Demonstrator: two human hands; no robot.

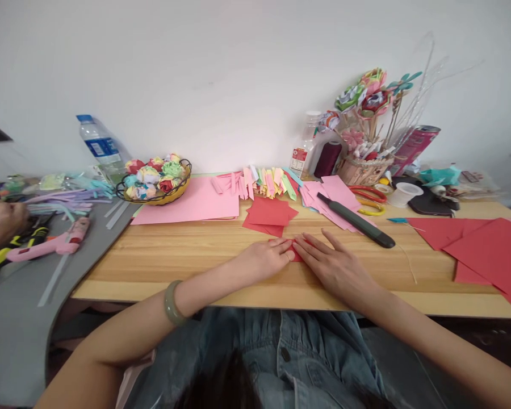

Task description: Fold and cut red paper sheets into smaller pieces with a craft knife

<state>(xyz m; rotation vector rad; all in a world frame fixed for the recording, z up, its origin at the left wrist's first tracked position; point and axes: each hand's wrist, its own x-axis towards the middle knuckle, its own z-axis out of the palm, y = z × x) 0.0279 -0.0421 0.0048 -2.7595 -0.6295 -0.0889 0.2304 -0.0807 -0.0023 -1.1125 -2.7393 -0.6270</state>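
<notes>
While the right hand [334, 266] lies open and nearly flat, fingers slightly spread, on a small red paper piece [297, 250] on the wooden tabletop [174, 255], the left hand [269, 258] bends its fingers onto the same paper, whether pinching it or not cannot be told; just beyond lie red paper squares [272, 212]; farther back stand a wire-rimmed basket [179, 190] of paper flowers [148, 175] and a blue-capped plastic bottle [97, 146].
</notes>
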